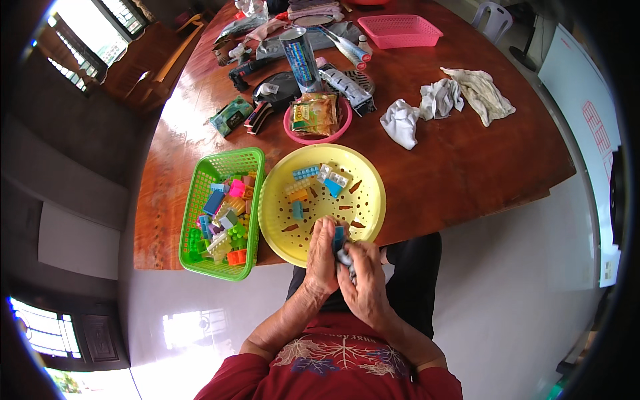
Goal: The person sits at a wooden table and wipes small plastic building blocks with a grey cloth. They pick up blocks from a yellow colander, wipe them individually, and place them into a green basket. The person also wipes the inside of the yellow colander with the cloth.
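Head view, landmark: yellow basin, holed, at the near edge of the worktop.
Blue block: in the hands, over the basin's near side; long axis seems to run from the person toward the basin's middle, ends partly covered, so exact tilt can't be told. The block lies right of the left fingers, just ahead of the right ones; left hand looks nearer.
Left hand: fingers fairly straight, pressed along the block's left side, gripping it; above the basin's near rim.
Right hand: fingers bent, pinching a greyish cloth against the block's near end; at the basin's near right rim.
Basin contents: blue studded brick, pale yellow brick and orange piece left of its middle; white bricks toward its far side; small blue piece nearer. Brown bottle-shaped marks on its floor.
Green basket: just left of the basin; heap of mixed coloured blocks.
Pink bowl: just beyond the basin; food packets in it.
Pink basket: well beyond the basin, to the right.
White cloths: crumpled, beyond and right of the basin.
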The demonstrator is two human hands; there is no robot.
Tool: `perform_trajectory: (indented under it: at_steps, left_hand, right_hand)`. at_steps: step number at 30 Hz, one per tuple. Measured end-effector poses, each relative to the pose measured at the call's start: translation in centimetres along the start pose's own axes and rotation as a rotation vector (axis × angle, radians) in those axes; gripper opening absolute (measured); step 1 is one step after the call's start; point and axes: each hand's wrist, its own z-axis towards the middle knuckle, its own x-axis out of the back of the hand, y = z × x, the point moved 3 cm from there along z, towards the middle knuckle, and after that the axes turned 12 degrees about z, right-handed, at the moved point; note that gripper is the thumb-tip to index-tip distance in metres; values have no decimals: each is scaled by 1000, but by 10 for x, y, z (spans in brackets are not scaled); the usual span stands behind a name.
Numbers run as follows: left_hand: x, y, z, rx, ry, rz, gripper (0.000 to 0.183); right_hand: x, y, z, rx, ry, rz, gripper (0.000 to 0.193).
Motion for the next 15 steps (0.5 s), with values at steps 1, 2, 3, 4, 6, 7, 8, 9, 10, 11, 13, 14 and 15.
perform_trajectory:
  at_steps: [1,2,3,4,6,7,8,9,10,11,13,14,15]
  left_hand:
    - [4,3,3,7,-9,34,24]
    - [7,2,7,29,-71,-32,27]
    - [6,3,7,54,-100,-95,28]
    - [6,2,6,81,-129,-156,29]
    - [3,1,3,132,-163,-257,30]
    - [1,1,1,149,-169,-292,30]
    - [-2,0,0,166,-174,-327,30]
    - [-3,-1,-2,182,-179,-363,31]
    - [-3,-2,-1,161,-230,-409,30]
    - [-5,-4,-3,123,-132,-348,23]
    - [-3,-3,-2,63,-144,-225,22]
    - [-7,5,-4,27,6,-61,21]
    - [-3,1,-1,-71,-44,-53,21]
  right_hand:
    - [-1,0,-5,-20,-61,25,36]
    - [0,-2,-7,-3,-111,68,34]
    - [3,-5,-8,13,-160,111,32]
    - [12,-1,-6,-29,-219,219,30]
    - [25,-2,5,-92,-211,403,25]
    - [29,-1,10,-68,-102,317,26]
    - [28,0,15,-75,1,259,27]
    - [24,3,22,-82,103,202,27]
    - [17,4,30,4,137,117,28]
    - [9,10,30,39,116,87,32]
    - [3,2,24,94,93,-67,37]
    - [-2,0,18,158,66,-223,44]
    - [-2,-3,13,183,29,-249,45]
